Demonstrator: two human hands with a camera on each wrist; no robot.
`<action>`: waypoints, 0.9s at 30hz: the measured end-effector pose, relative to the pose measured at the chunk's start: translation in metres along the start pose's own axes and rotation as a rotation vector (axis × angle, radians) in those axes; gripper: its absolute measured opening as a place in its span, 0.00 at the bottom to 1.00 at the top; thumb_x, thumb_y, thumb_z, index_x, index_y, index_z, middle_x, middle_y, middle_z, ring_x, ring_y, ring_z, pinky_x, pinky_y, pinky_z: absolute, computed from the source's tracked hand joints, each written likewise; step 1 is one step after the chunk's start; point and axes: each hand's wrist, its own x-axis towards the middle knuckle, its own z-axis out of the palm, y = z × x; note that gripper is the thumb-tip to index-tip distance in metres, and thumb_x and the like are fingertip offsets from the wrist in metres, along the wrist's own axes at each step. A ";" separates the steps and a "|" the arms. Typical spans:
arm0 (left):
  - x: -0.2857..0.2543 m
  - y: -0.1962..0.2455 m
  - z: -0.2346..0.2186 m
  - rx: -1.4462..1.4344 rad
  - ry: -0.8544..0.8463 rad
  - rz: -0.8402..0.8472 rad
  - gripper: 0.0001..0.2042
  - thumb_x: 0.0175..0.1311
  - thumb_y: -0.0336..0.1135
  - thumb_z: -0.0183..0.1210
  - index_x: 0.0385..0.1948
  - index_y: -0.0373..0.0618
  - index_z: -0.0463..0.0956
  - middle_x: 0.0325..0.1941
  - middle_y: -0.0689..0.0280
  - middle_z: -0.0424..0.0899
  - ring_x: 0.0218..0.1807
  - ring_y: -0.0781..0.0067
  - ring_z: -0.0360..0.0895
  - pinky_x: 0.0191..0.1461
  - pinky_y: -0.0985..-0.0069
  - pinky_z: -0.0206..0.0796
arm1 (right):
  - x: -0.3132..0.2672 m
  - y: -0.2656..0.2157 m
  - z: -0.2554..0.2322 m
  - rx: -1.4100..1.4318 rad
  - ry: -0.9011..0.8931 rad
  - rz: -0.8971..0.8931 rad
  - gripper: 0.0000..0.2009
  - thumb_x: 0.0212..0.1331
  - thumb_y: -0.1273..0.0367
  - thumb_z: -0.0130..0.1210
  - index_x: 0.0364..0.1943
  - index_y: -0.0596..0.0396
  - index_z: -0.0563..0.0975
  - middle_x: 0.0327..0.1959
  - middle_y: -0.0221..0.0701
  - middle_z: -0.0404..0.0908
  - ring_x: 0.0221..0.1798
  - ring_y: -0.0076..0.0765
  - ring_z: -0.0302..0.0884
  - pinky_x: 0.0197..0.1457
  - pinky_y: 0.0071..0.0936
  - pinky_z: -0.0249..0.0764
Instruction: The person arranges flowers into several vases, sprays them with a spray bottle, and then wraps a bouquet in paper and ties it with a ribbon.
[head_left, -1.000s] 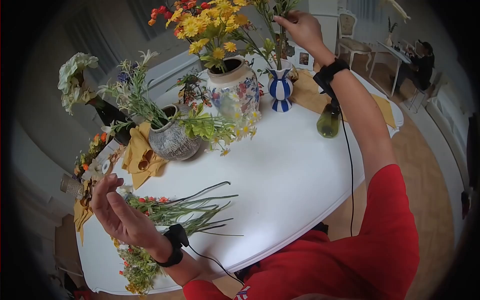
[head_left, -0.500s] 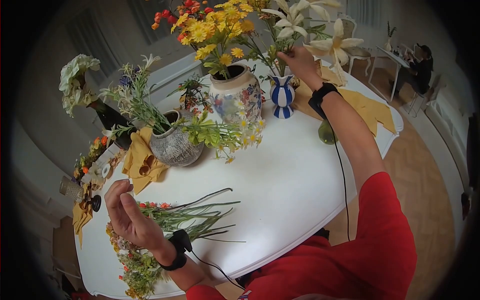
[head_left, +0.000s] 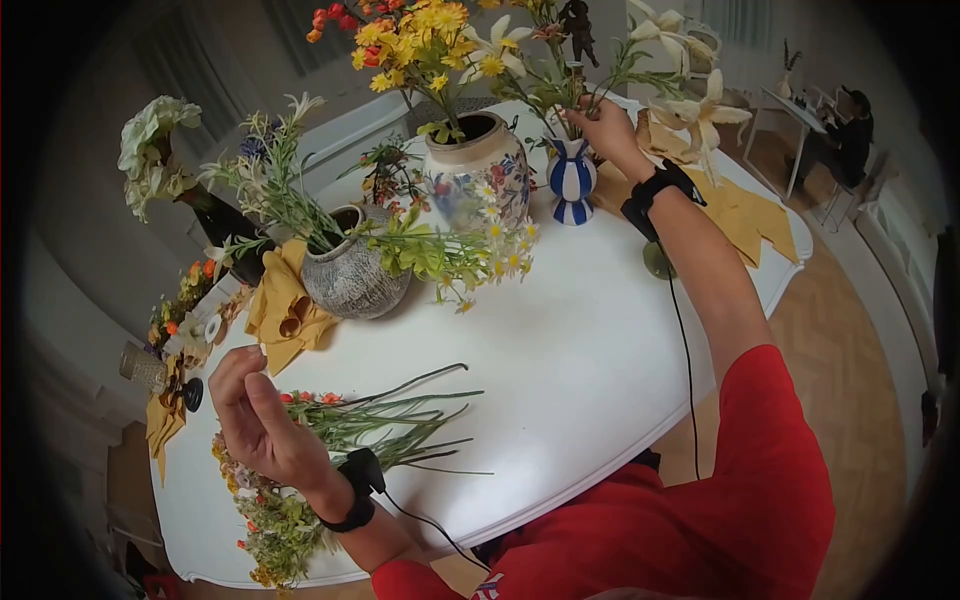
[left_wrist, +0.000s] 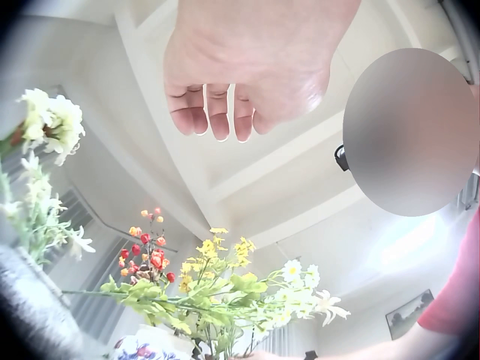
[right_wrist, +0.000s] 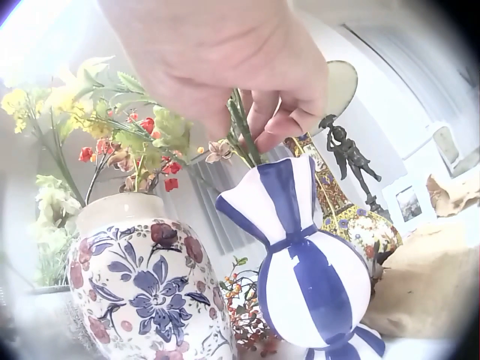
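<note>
My right hand (head_left: pixel 615 138) is at the mouth of a small blue-and-white striped vase (head_left: pixel 572 188). In the right wrist view its thumb and fingers pinch green stems (right_wrist: pixel 241 124), whose lower ends go into the vase (right_wrist: pixel 319 289). Large cream lilies (head_left: pixel 703 115) spread out above and beyond this hand. My left hand (head_left: pixel 268 432) hovers over the left part of the table, its fingers loosely bent and holding nothing. Below it lies a bunch of cut flowers (head_left: pixel 275 525), the stems (head_left: pixel 415 415) pointing right.
A floral-painted vase (head_left: pixel 475 180) of yellow flowers stands just left of the striped one. Nearer is a round grey vase (head_left: pixel 355 275) with daisies leaning out. Mustard cloths (head_left: pixel 285 315) and a green glass bottle (head_left: pixel 657 260) lie on the white table (head_left: pixel 570 350). A person (head_left: pixel 850 140) sits far right.
My right hand has come down the stems to the vase's mouth, and the cream lilies have swung into view. My left hand has shifted slightly right, still holding nothing.
</note>
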 end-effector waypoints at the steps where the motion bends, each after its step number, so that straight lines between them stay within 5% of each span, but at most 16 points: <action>1: 0.000 0.000 0.000 0.006 0.002 0.001 0.08 0.78 0.28 0.52 0.42 0.33 0.79 0.48 0.57 0.81 0.51 0.68 0.77 0.56 0.72 0.69 | 0.000 0.002 0.001 0.007 0.003 -0.003 0.22 0.57 0.51 0.69 0.47 0.53 0.83 0.31 0.31 0.85 0.36 0.36 0.85 0.42 0.35 0.77; 5: -0.001 0.003 -0.002 0.014 0.004 -0.005 0.08 0.77 0.28 0.52 0.42 0.33 0.79 0.48 0.56 0.81 0.52 0.67 0.77 0.56 0.72 0.69 | -0.005 0.003 0.002 0.019 -0.024 0.045 0.26 0.58 0.51 0.68 0.52 0.55 0.80 0.34 0.32 0.86 0.39 0.37 0.86 0.46 0.35 0.78; 11: -0.001 0.004 -0.004 -0.015 0.006 -0.005 0.07 0.77 0.26 0.53 0.42 0.33 0.79 0.48 0.56 0.81 0.52 0.67 0.77 0.57 0.72 0.69 | -0.025 -0.001 0.005 0.037 0.027 0.027 0.38 0.59 0.51 0.68 0.67 0.61 0.69 0.54 0.43 0.86 0.54 0.48 0.85 0.59 0.39 0.77; 14: -0.001 0.004 -0.005 -0.018 0.006 -0.002 0.07 0.76 0.25 0.53 0.43 0.32 0.79 0.48 0.57 0.82 0.52 0.67 0.77 0.58 0.72 0.69 | -0.030 0.001 0.010 0.027 0.077 -0.052 0.43 0.60 0.51 0.67 0.71 0.67 0.63 0.60 0.51 0.81 0.61 0.57 0.80 0.64 0.42 0.74; 20: -0.002 0.005 -0.008 -0.006 -0.006 -0.005 0.06 0.75 0.23 0.54 0.44 0.32 0.79 0.48 0.57 0.82 0.51 0.69 0.78 0.58 0.73 0.69 | -0.073 -0.028 -0.008 -0.070 0.091 -0.076 0.46 0.63 0.51 0.63 0.73 0.75 0.57 0.71 0.62 0.66 0.75 0.60 0.65 0.75 0.42 0.64; 24: -0.003 -0.006 -0.010 -0.015 -0.057 -0.115 0.05 0.74 0.24 0.57 0.44 0.32 0.80 0.45 0.61 0.83 0.46 0.76 0.78 0.54 0.78 0.70 | -0.149 -0.064 -0.050 0.228 -0.028 -0.333 0.39 0.65 0.59 0.65 0.74 0.64 0.62 0.74 0.50 0.67 0.76 0.52 0.64 0.77 0.38 0.61; 27: 0.002 -0.016 -0.006 -0.001 -0.100 -0.260 0.06 0.73 0.26 0.61 0.44 0.32 0.80 0.41 0.66 0.84 0.42 0.82 0.78 0.49 0.83 0.69 | -0.191 -0.086 -0.091 0.200 0.025 -0.451 0.36 0.63 0.66 0.67 0.73 0.59 0.65 0.73 0.44 0.69 0.76 0.47 0.65 0.76 0.38 0.61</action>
